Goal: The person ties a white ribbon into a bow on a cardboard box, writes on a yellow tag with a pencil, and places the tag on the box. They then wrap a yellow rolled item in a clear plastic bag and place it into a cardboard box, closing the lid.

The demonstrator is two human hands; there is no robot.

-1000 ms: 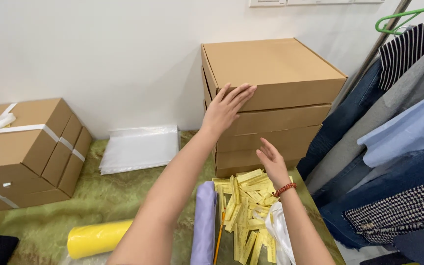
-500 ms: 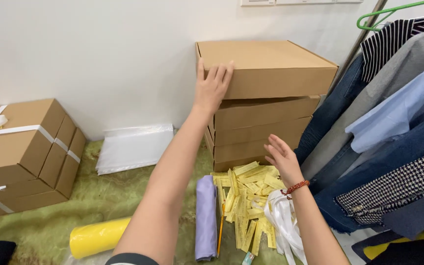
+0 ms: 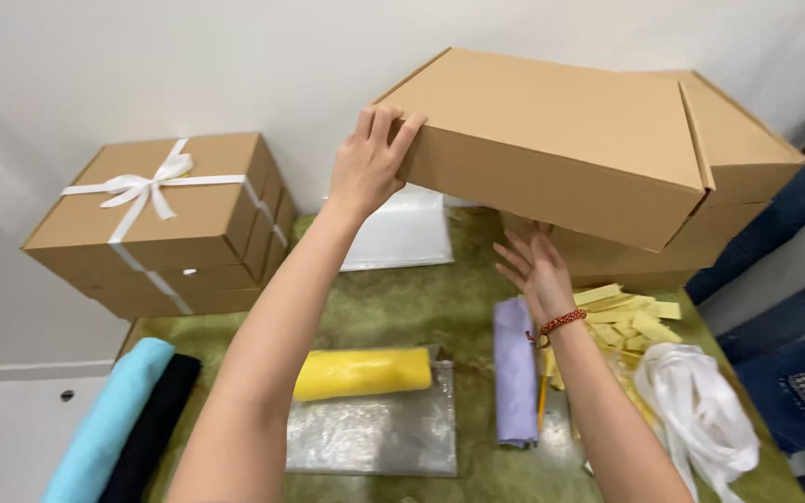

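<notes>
Cardboard box (image 3: pixel 552 140), lifted off the far-right stack (image 3: pixel 747 186): left hand (image 3: pixel 365 168) fingers clamped on its near-left corner, right hand (image 3: pixel 533 265) fingers spread beneath. Best kept level, both palms supporting.

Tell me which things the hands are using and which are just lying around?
In use:
- left hand
- right hand
- lifted cardboard box

Lying about:
- ribboned boxes
- yellow roll
- purple cloth
- yellow paper strips
- white ribbon pile
- blue roll
</notes>
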